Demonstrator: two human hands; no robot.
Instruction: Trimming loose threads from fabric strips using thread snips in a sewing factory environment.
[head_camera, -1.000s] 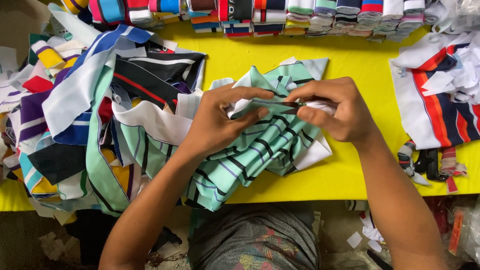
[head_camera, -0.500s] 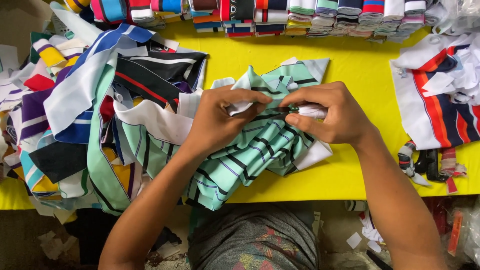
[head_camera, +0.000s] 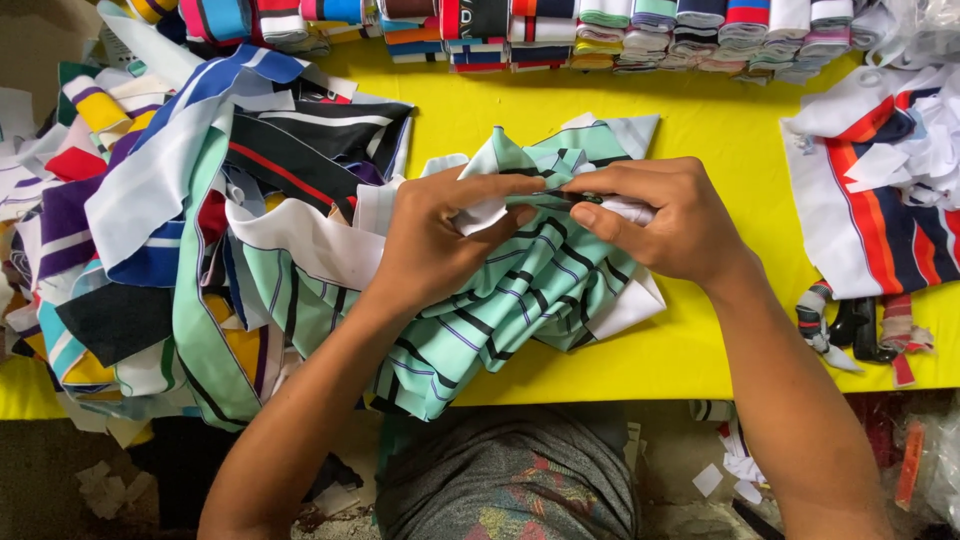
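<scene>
A bundle of mint-green knit strips with dark stripes (head_camera: 510, 300) lies on the yellow table (head_camera: 720, 340) in front of me. My left hand (head_camera: 440, 240) grips the top of the bundle, its fingers pinching a white strip end. My right hand (head_camera: 660, 215) pinches the same bundle from the right, thumb and fingers closed on the striped fabric and a white piece. Both hands meet over the middle of the bundle.
A big heap of mixed striped strips (head_camera: 150, 220) fills the table's left side. Folded strip stacks (head_camera: 600, 30) line the far edge. White, red, orange and navy pieces (head_camera: 880, 190) lie at the right, with small rolled scraps (head_camera: 860, 325) near the front edge.
Both hands have shifted slightly on the green striped bundle; the right hand's fingers have closed further toward the left hand and the fabric's top fold has been drawn together.
</scene>
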